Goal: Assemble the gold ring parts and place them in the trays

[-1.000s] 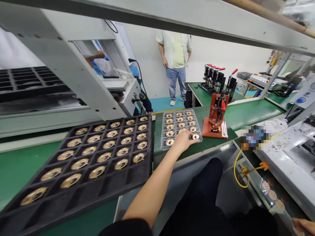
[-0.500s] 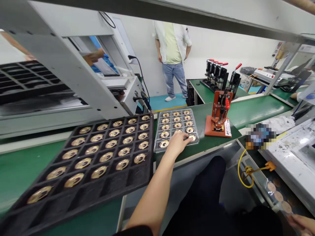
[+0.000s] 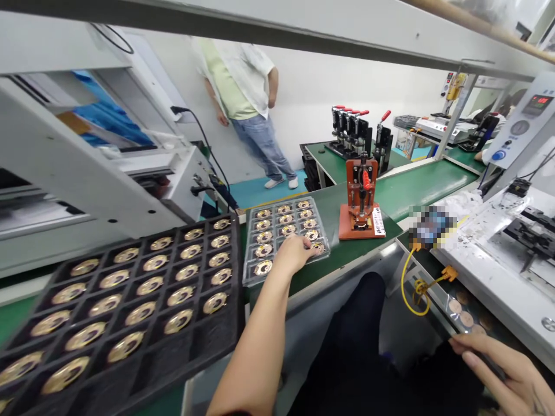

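My left hand (image 3: 293,254) reaches forward onto a clear plastic tray (image 3: 250,276) of gold discs on the green belt. Its fingertips touch a gold disc (image 3: 318,247) in the tray's near right corner pocket; whether they grip it I cannot tell. My right hand (image 3: 503,370) is low at the bottom right, its fingers closed on the near end of a clear strip (image 3: 466,316) that carries brown round pieces. A large black tray (image 3: 191,341) with several gold discs lies to the left of my left arm.
A red hand press (image 3: 361,199) stands just right of the clear tray. A yellow cable (image 3: 411,286) loops beside the strip. A white machine (image 3: 87,167) fills the left. A person in jeans (image 3: 243,86) stands at the back, beside black clamps (image 3: 351,130).
My view has swung right and down, so both trays sit further left. My left hand stays on the clear tray's corner. My right hand has come further into view.
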`<state>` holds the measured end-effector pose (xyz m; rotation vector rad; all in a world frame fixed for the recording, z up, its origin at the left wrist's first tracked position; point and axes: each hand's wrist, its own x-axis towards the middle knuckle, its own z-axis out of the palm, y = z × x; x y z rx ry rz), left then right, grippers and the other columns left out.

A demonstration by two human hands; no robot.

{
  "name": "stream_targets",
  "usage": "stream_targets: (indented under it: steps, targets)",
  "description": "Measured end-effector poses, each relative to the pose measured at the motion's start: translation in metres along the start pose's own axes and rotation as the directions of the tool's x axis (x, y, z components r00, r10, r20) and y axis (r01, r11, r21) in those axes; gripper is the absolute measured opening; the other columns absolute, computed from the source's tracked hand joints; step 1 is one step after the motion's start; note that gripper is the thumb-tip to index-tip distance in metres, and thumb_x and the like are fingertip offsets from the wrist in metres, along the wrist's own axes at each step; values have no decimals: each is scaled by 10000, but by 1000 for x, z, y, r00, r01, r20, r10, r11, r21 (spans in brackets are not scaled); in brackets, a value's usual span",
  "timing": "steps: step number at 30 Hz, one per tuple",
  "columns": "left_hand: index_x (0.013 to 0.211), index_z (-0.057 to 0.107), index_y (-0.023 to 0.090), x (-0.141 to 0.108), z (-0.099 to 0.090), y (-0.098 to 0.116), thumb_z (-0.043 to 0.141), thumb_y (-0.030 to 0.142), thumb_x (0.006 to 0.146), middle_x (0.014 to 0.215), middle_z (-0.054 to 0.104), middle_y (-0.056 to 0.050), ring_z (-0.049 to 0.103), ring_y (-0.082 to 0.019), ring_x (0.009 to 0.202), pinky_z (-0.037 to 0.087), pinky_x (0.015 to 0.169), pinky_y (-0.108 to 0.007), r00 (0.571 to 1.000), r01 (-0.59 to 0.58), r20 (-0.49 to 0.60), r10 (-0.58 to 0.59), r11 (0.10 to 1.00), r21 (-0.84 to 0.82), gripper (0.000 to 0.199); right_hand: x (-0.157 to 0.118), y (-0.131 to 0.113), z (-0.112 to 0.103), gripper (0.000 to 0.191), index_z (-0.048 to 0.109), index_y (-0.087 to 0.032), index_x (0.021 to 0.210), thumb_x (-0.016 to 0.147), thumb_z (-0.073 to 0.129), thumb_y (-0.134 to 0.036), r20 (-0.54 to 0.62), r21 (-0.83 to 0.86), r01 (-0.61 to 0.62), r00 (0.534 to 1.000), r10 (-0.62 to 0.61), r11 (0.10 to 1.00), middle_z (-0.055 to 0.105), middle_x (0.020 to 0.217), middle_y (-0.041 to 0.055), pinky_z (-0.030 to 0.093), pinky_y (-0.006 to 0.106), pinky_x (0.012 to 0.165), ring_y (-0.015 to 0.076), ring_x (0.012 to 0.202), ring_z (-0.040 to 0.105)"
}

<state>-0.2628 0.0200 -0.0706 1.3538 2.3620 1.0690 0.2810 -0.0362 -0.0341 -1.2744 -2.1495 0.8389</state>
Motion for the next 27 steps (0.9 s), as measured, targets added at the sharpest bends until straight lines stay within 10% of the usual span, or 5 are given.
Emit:
stream_targets:
  steps: [7, 11, 15, 20, 27]
  targets:
    - [845, 737, 253, -40, 6, 102, 762, 203, 831, 844, 752, -44, 692, -240, 783, 546, 766, -328, 906, -411, -32, 422, 858, -307, 58, 28, -31, 19, 349, 762, -257, 1267, 1072, 604, -499, -104, 288, -49, 991, 82, 956, 819, 1060, 96, 687, 324, 841, 238, 895, 803]
    - [998, 773, 247, -74, 39, 187, 687, 126, 954, 1040, 814, -89, 770, -235, 976, 613, 914, -353, 467, -766, -122, 876, 331, -552, 155, 69, -71, 20, 502, 618, -242, 1394, 989, 741, -513, -221, 454, 122, 975, -22, 882, 746, 1126, 102, 641, 323, 741, 204, 858, 739]
    - [1186, 744, 232, -87, 67, 240, 650, 102, 1010, 1162, 809, -122, 771, -245, 1099, 621, 982, -364, 77, -835, -211, 974, -52, -547, 238, 82, -85, 1, 471, 676, -245, 1297, 920, 828, -483, -320, 393, 168, 947, -37, 904, 692, 957, 31, 583, 311, 679, 163, 747, 649]
    - [1208, 714, 236, -91, 88, 277, 585, 142, 1058, 1145, 801, -108, 771, -244, 1077, 629, 959, -362, -85, -841, -234, 969, -195, -505, 220, 60, -73, -20, 378, 717, -229, 1218, 918, 829, -431, -468, 260, 130, 884, 7, 957, 668, 900, 19, 566, 304, 670, 158, 733, 621]
    - [1113, 681, 166, -126, 131, 341, 538, 129, 1075, 1025, 766, -126, 738, -221, 914, 627, 837, -318, -183, -773, -280, 942, -314, -551, 152, 27, -46, -62, 327, 725, -197, 1098, 809, 861, -269, -575, 223, -7, 806, 138, 975, 581, 740, -39, 479, 271, 571, 125, 610, 531]
